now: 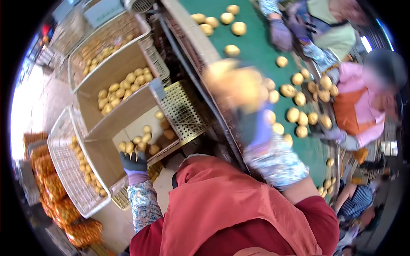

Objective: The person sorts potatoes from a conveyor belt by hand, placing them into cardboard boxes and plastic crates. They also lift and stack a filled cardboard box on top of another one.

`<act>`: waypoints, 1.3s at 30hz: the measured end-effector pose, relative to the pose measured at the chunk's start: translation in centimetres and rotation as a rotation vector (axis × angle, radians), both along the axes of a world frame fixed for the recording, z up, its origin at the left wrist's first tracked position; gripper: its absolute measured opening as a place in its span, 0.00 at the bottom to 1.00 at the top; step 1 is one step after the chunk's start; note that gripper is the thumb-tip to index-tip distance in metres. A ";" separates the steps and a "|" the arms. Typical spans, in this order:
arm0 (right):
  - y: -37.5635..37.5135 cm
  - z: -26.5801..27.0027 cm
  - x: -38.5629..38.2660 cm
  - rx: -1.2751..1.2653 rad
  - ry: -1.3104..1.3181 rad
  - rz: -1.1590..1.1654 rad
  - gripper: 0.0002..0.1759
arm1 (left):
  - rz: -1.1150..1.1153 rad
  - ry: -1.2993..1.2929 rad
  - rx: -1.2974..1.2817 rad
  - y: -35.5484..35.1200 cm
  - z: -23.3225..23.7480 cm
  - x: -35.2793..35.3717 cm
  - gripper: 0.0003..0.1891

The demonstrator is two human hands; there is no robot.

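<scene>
My left hand [134, 163], in a dark and purple glove, reaches into the near cardboard box [103, 154]. Its fingers are spread beside several potatoes [147, 137], with the fingertips close against the nearest ones. Over the near edge of the green conveyor belt [257, 40], my right hand [253, 121] is smeared by motion. A blurred bunch of potatoes [235, 83] moves with it, seemingly in its grasp; the fingers cannot be made out. More potatoes [300, 99] lie on the belt beyond that hand.
Beside the near box stands another cardboard section with potatoes [121, 90]. White baskets [64, 141] and a yellow perforated crate [184, 109] surround the boxes. A metal rail [192, 77] edges the belt. Across it are co-workers' gloved hands [281, 35]. Filled net bags [57, 194] are stacked left.
</scene>
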State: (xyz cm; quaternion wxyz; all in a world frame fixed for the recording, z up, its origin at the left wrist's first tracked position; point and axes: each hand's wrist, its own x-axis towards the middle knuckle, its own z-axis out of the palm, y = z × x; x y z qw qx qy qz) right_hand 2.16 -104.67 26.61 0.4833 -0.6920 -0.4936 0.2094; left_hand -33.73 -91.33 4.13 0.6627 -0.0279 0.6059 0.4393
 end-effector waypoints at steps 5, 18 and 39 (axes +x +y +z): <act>-0.8 -5.3 -8.6 0.057 0.203 0.281 0.39 | -0.038 0.285 0.278 5.2 0.6 -1.5 0.18; -31.0 -2.7 -9.3 -0.035 0.025 -0.196 0.24 | -0.923 0.930 2.200 -7.3 17.1 26.2 0.26; -61.5 -6.0 -21.0 -0.196 0.025 -1.087 0.15 | -0.462 0.179 1.168 -12.7 10.8 18.5 0.19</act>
